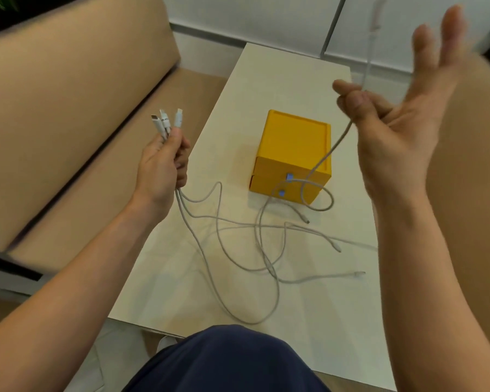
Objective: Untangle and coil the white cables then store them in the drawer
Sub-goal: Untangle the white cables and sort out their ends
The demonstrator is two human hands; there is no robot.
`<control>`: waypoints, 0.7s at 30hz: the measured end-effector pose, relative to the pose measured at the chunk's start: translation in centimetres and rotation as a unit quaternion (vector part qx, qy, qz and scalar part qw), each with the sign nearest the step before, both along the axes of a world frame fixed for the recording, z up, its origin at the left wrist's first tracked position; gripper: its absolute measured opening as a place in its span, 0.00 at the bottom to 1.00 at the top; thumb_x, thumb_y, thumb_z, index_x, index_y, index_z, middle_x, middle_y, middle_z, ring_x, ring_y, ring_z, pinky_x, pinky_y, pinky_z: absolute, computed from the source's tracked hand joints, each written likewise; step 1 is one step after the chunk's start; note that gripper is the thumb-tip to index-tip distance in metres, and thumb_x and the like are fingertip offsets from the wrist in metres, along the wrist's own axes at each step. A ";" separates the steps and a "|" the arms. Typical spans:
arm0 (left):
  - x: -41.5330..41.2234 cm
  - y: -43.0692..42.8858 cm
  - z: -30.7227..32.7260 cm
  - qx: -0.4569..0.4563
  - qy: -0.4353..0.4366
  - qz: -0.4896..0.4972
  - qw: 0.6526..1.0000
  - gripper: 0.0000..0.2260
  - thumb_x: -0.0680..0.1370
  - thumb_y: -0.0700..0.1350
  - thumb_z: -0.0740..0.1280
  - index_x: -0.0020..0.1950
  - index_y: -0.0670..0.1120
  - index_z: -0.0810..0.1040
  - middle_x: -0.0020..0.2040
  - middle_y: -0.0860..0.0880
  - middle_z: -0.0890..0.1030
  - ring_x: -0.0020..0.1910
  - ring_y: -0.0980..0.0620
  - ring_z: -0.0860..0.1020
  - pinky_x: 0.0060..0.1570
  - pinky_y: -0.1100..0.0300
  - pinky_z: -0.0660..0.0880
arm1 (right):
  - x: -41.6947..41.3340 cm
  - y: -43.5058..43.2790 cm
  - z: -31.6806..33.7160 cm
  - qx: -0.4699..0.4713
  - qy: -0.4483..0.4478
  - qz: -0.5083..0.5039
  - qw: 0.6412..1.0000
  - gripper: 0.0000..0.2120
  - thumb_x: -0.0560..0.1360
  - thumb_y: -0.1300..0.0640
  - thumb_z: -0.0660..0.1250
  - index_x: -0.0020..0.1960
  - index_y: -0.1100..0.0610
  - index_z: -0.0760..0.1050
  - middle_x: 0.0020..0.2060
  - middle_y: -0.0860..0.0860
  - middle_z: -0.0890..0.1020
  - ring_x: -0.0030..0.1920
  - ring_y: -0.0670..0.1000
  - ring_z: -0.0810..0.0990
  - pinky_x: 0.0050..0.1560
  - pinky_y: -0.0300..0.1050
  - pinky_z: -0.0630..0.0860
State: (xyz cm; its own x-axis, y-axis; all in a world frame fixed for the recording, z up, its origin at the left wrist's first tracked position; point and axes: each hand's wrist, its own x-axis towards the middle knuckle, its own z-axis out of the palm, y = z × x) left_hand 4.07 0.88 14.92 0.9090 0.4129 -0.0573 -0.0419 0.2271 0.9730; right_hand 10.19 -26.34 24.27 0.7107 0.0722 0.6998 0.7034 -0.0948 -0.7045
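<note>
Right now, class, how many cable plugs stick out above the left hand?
3, side by side above the left hand gripping the white cables: left plug, middle plug, right plug. None looks hidden.

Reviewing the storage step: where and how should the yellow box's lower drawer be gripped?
Pinch the lower drawer's small blue pull from the front, the side facing the person; it is the only protrusion. A white cable loops beside it.
</note>
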 end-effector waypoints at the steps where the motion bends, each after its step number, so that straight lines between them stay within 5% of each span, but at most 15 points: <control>1: 0.0 -0.4 0.1 -0.001 -0.001 -0.017 1.000 0.15 0.86 0.54 0.60 0.42 0.50 0.71 0.29 0.55 0.61 0.27 0.55 0.54 0.26 0.62 0.53 | -0.2 0.3 -0.5 0.008 0.050 0.041 0.998 0.40 0.76 0.76 0.65 0.81 0.64 0.48 0.80 0.59 0.56 0.77 0.60 0.67 0.61 0.53 0.81; 4: -0.2 -2.1 -0.1 -0.019 -0.007 -0.076 0.997 0.15 0.86 0.55 0.59 0.44 0.49 0.72 0.29 0.54 0.60 0.27 0.56 0.53 0.24 0.63 0.53 | -1.9 3.1 -3.2 0.058 0.253 0.108 0.960 0.26 0.81 0.72 0.64 0.75 0.58 0.64 0.62 0.57 0.82 0.52 0.54 0.86 0.49 0.44 0.81; 6: -0.5 -3.5 -0.8 -0.038 -0.004 -0.116 0.993 0.16 0.87 0.56 0.56 0.49 0.47 0.75 0.30 0.53 0.59 0.28 0.55 0.52 0.26 0.61 0.51 | -3.2 5.4 -5.8 0.021 0.316 0.082 0.945 0.15 0.83 0.66 0.63 0.68 0.60 0.75 0.46 0.50 0.86 0.37 0.48 0.79 0.38 0.41 0.75; 11: -1.3 -5.3 -2.1 -0.034 0.012 -0.129 0.991 0.15 0.88 0.53 0.55 0.52 0.49 0.79 0.31 0.53 0.61 0.27 0.56 0.55 0.26 0.63 0.54 | -5.3 8.4 -9.5 -0.053 0.329 0.058 0.941 0.10 0.84 0.55 0.66 0.60 0.53 0.85 0.35 0.46 0.82 0.34 0.44 0.74 0.37 0.45 0.70; 17: -1.8 -5.7 -2.0 -0.048 -0.005 -0.104 0.993 0.13 0.88 0.51 0.55 0.50 0.48 0.75 0.32 0.51 0.64 0.29 0.55 0.59 0.32 0.58 0.57 | -6.1 9.2 -9.7 -0.017 0.288 0.012 0.958 0.04 0.80 0.56 0.71 0.54 0.54 0.80 0.40 0.51 0.87 0.34 0.50 0.84 0.31 0.39 0.76; 21: -2.0 -5.9 -2.0 -0.072 -0.016 -0.125 0.989 0.16 0.86 0.54 0.57 0.56 0.46 0.79 0.32 0.52 0.67 0.30 0.56 0.63 0.32 0.62 0.62 | -6.7 9.9 -10.7 -0.038 0.238 -0.009 0.970 0.05 0.79 0.56 0.73 0.49 0.45 0.82 0.48 0.44 0.86 0.39 0.51 0.85 0.35 0.54 0.83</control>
